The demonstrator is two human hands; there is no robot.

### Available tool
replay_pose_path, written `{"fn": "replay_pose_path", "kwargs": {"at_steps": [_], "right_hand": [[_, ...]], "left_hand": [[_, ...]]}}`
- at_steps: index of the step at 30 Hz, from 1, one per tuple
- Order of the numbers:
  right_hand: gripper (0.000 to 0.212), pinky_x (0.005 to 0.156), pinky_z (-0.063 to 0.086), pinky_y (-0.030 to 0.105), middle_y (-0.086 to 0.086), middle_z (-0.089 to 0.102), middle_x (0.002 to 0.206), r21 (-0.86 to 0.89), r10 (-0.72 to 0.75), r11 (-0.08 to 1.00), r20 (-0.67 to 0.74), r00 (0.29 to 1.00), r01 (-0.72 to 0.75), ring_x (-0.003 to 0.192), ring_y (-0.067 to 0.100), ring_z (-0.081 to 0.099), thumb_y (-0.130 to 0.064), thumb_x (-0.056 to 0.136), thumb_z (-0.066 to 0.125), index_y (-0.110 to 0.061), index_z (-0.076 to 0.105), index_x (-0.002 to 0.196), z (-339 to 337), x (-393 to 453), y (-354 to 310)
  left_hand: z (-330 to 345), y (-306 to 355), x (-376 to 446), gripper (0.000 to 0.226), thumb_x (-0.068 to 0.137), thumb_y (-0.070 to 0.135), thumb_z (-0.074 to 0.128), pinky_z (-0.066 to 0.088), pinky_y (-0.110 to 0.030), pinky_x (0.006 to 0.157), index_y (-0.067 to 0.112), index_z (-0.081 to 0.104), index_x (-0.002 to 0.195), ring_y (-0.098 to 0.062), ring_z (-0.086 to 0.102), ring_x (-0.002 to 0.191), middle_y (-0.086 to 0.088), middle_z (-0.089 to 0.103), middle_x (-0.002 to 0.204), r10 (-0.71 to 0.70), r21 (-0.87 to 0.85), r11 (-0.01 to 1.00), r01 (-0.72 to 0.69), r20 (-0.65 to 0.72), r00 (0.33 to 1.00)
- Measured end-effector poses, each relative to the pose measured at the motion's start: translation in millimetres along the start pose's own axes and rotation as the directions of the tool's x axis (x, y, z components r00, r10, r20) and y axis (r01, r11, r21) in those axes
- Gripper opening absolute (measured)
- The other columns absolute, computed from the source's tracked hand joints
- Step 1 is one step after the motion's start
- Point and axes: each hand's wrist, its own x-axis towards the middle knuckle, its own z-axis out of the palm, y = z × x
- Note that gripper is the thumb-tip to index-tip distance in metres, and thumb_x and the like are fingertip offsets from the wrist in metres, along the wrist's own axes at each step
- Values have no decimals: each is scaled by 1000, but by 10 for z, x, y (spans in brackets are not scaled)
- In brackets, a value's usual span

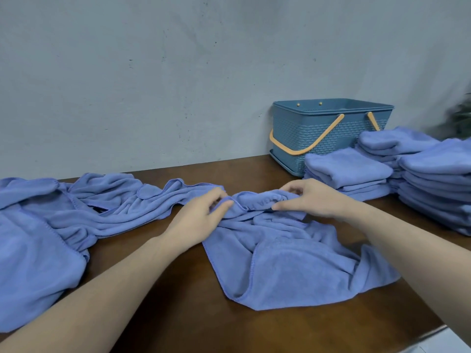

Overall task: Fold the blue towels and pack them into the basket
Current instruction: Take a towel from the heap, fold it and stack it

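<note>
While the desk (178, 314) carries the crumpled towel (288, 266) at centre, its bunched far edge runs left to right between both hands. The left hand (201, 220) and right hand (311, 197) each pinch that edge, apparently by thumb and fingers (281, 206).

Light was soft and even, shadows faint; beyond the basket (331, 133), the right edge blurred and warped.

Place: looking like a plain workroom or laundry corner
Wall: a bare, scuffed grey wall (153, 72) is standing right behind
Surface: a brown wooden tabletop (178, 289) is carrying stacks of folded towels (433, 174) beside a basket (318, 133)
</note>
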Motion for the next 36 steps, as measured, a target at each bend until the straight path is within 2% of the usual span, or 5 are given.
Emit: {"fn": "replay_pose_path", "kwargs": {"at_steps": [4,14,22,32,36], "right_hand": [[25,56,36,17,-11,56,65,119,6,993,-57,998,1,59,2,48,-30,84,82,-18,60,79,-67,23,62],[34,44,31,12,-6,47,67,107,-14,994,-131,991,29,41,0,40,5,90,58,-17,52,116,-86,443,31],[44,71,45,31,-7,62,92,-210,-52,977,-73,996,36,84,17,57,6,79,50,-25,60,109,47,1235,149],[48,92,43,37,-9,48,110,-414,-71,910,-60,996,40,111,25,54,5,84,48,-26,60,118,186,2163,290],[43,95,32,39,-6,51,121,-573,-124,815,-34,992,82,121,22,43,-6,88,53,-30,58,122,320,2162,346]], "left_hand": [[-42,-64,46,27,105,39,43,42,-42,71,19,42,86,-20,45,67,-11,46,76,-104,-65,993,99,-79,991],[-61,-409,436,22,104,40,41,49,-51,77,25,46,89,-34,59,82,-16,61,85,-253,49,966,255,-31,967],[-174,-1071,810,22,102,33,50,43,-38,72,28,50,80,-19,52,71,5,51,76,-307,221,913,344,-184,934],[-257,-1619,1503,5,92,35,65,45,-34,81,30,65,93,-25,60,102,-3,59,104,-427,165,862,480,-275,861],[-139,-1250,1470,19,93,24,62,37,-34,90,24,65,112,-25,52,111,-2,55,114,-229,314,896,314,-280,932]]}}
